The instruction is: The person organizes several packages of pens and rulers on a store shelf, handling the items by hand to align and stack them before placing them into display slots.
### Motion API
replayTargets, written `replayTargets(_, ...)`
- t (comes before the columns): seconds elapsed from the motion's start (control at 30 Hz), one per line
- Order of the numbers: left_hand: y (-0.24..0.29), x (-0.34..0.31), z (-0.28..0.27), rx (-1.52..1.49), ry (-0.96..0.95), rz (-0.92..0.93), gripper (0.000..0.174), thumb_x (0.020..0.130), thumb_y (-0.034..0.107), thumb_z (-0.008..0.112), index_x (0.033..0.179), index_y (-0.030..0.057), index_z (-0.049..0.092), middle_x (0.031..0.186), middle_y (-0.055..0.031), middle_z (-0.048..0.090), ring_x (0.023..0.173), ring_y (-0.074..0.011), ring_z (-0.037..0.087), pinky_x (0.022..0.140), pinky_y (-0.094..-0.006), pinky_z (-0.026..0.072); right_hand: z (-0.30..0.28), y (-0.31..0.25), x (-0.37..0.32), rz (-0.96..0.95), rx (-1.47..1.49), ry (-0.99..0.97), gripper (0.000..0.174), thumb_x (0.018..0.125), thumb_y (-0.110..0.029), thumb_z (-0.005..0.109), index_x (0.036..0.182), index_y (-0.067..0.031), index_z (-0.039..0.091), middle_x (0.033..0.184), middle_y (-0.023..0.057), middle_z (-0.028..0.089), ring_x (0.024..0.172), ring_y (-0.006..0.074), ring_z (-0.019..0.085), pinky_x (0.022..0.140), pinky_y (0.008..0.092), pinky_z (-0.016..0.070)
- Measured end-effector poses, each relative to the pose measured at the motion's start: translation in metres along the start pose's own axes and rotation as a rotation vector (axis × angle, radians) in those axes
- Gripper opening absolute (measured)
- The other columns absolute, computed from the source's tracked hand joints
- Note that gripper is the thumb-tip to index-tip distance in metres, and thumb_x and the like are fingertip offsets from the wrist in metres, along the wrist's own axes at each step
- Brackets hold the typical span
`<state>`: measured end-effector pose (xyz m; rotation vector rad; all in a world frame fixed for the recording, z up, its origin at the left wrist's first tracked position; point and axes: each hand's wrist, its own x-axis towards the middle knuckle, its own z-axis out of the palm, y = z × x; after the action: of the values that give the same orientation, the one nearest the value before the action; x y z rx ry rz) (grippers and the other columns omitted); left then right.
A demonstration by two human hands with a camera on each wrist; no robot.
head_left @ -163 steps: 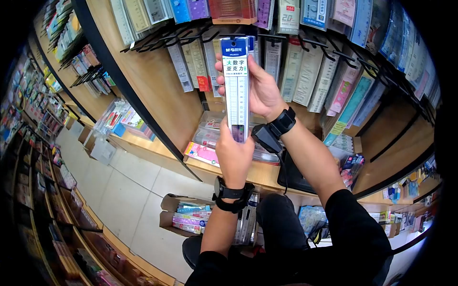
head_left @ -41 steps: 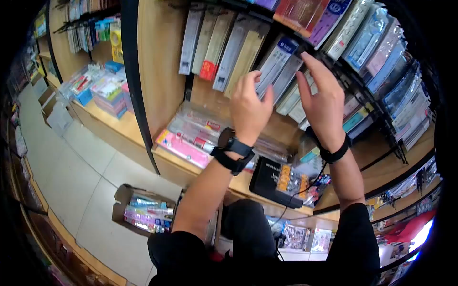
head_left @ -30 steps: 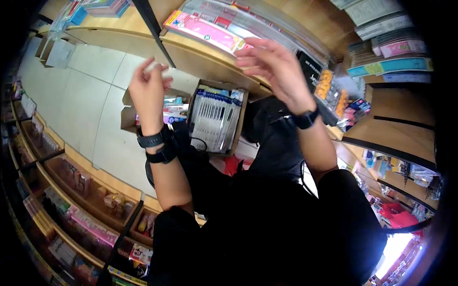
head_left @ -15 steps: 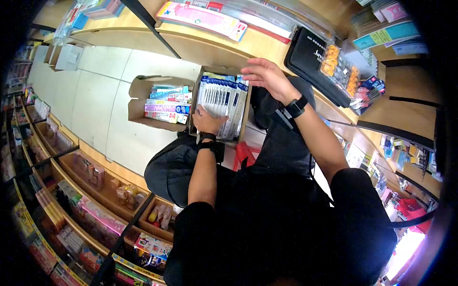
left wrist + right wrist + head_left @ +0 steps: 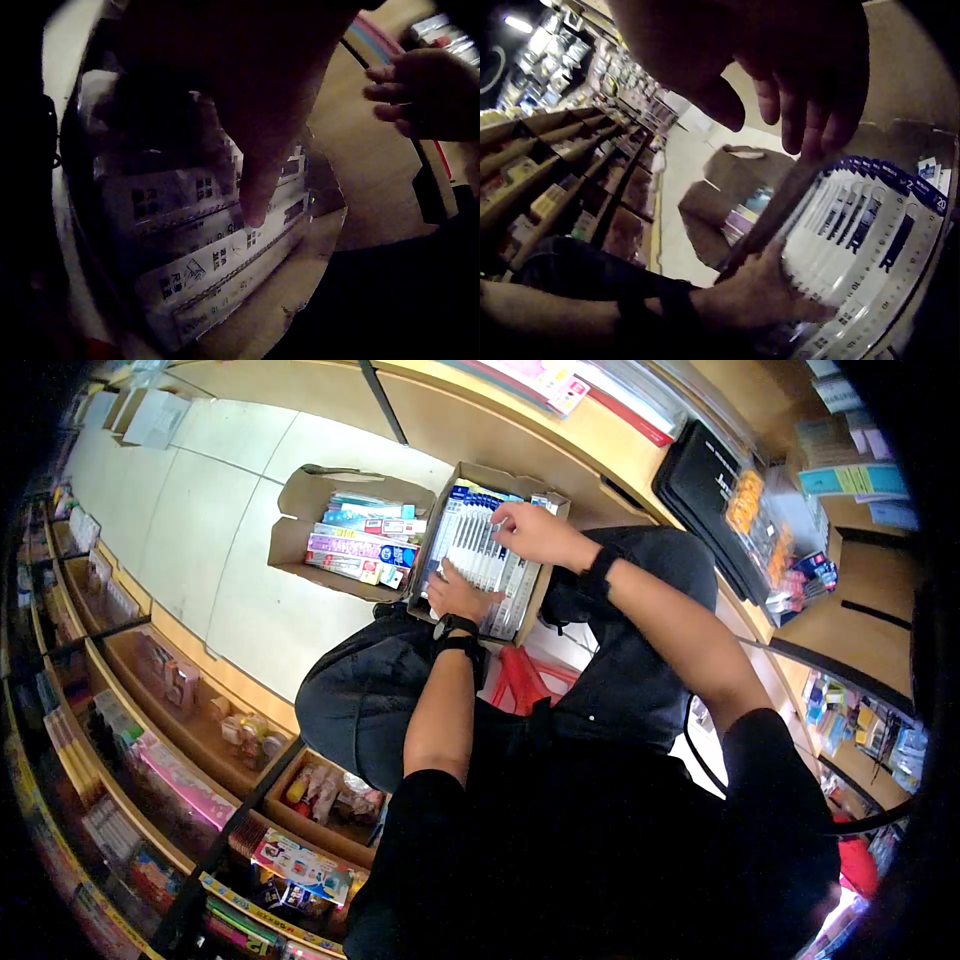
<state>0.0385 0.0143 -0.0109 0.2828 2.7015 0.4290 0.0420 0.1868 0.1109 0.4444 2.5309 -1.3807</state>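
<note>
A cardboard box [image 5: 543,588] on the floor holds a packed row of clear plastic rulers [image 5: 482,545] in sleeves with blue tops. My left hand [image 5: 462,598] rests on the rulers' near end, thumb and fingers spread. In the right wrist view, the thumb of that left hand [image 5: 746,296] lies across the ruler faces while its fingers reach toward the box's left wall. Over the far part of the row hovers my right hand [image 5: 545,538], its fingers loosely bent with nothing between them. The left wrist view is dark, with printed ruler sleeves [image 5: 217,259] under the left hand.
A second open carton [image 5: 292,543] with colourful packs stands left of the ruler box. Behind runs a wooden shelf ledge [image 5: 610,445] with a black case [image 5: 700,500]. Divided display bins [image 5: 180,700] line the left. A red bag [image 5: 525,678] lies between the knees.
The packaged ruler held earlier is out of both hands, which have come down from the hanging rack to the box. Lately the right hand moved in over the rulers; the left stays on them.
</note>
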Motion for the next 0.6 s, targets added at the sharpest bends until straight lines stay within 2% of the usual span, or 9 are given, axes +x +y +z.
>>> replayTargets(0.13,0.001,-0.001,-0.003,0.012,0.033,0.059,0.113,0.043,0.043,0.089,0.132,0.003,0.032,0.128,-0.0237,0.04,0.121,-0.0386,0.036,0.105,-0.0467,0.0245,0.027,0.026,0.044,0.049,-0.322,-0.001,0.035,0.078,-0.017,0.056,0.107,0.0018,0.059,0.095,0.0221,0.064,0.092,0.0349,0.062,0.082,0.0409,0.0489)
replayTargets(0.2,0.002,0.001,-0.008,-0.029,0.025,0.042,0.105,0.044,0.041,0.088,0.127,0.0029,0.037,0.125,-0.0225,0.043,0.119,-0.0386,0.038,0.104,-0.0469,0.025,0.043,0.058,0.07,-0.006,-0.421,0.024,0.03,0.074,-0.016,0.054,0.095,0.0033,0.061,0.097,0.0264,0.063,0.093,0.0396,0.061,0.084,0.0457,0.0477)
replayTargets(0.23,0.0,0.002,-0.006,-0.086,0.041,0.051,0.1,0.045,0.044,0.087,0.123,0.0012,0.04,0.12,-0.0225,0.047,0.113,-0.039,0.044,0.101,-0.0469,0.0302,0.046,0.064,0.077,-0.008,-0.419,0.014,0.03,0.074,-0.016,0.054,0.095,0.0033,0.061,0.097,0.0264,0.063,0.093,0.0396,0.061,0.084,0.0457,0.0477)
replayTargets(0.3,-0.002,0.002,-0.001,-0.194,0.143,0.091,0.088,0.047,0.044,0.085,0.114,-0.0003,0.046,0.106,-0.0219,0.055,0.1,-0.0399,0.052,0.09,-0.0465,0.0399,0.055,0.077,0.091,-0.116,-0.48,0.277,0.027,0.076,-0.016,0.053,0.092,0.0047,0.061,0.099,0.0273,0.062,0.095,0.0401,0.06,0.085,0.0474,0.0469)
replayTargets(0.4,0.002,0.004,-0.001,-0.243,0.053,0.038,0.084,0.048,0.041,0.086,0.112,0.0003,0.048,0.106,-0.0213,0.055,0.1,-0.0399,0.052,0.09,-0.0453,0.0406,0.053,0.077,0.112,-0.131,-0.467,0.329,0.027,0.078,-0.017,0.052,0.091,0.0047,0.061,0.098,0.0272,0.062,0.096,0.0406,0.06,0.086,0.0484,0.0461)
replayTargets(0.43,0.006,0.0,-0.005,-0.233,0.027,0.045,0.079,0.051,0.036,0.085,0.111,0.0008,0.048,0.109,-0.0229,0.052,0.1,-0.0395,0.052,0.088,-0.0452,0.0419,0.046,0.067,0.119,0.08,-0.392,0.156,0.03,0.077,-0.018,0.051,0.093,0.0048,0.063,0.101,0.0286,0.061,0.096,0.0411,0.06,0.088,0.0482,0.0459)
replayTargets(0.53,0.015,-0.008,-0.003,-0.284,0.037,0.085,0.072,0.051,0.03,0.084,0.108,0.0027,0.051,0.109,-0.0209,0.05,0.102,-0.0384,0.049,0.088,-0.046,0.0403,0.043,0.067,0.142,0.228,-0.413,-0.039,0.033,0.076,-0.019,0.053,0.093,0.0061,0.065,0.1,0.0301,0.061,0.095,0.0414,0.061,0.087,0.0468,0.0471)
replayTargets(0.57,0.02,-0.01,-0.005,-0.307,0.023,0.109,0.07,0.057,0.022,0.082,0.114,0.0022,0.048,0.11,-0.0217,0.049,0.101,-0.0386,0.05,0.088,-0.0455,0.0414,0.047,0.075,0.151,0.195,-0.413,-0.001,0.034,0.076,-0.022,0.053,0.091,0.0068,0.064,0.095,0.032,0.06,0.092,0.0424,0.061,0.083,0.0464,0.0474)
replayTargets(0.6,0.025,-0.012,-0.007,-0.305,0.015,0.106,0.07,0.057,0.022,0.082,0.114,0.0022,0.048,0.11,-0.0217,0.049,0.101,-0.0386,0.05,0.088,-0.0455,0.0414,0.049,0.083,0.161,0.201,-0.409,-0.006,0.034,0.076,-0.022,0.053,0.091,0.0068,0.064,0.095,0.032,0.06,0.092,0.0424,0.061,0.083,0.0464,0.0474)
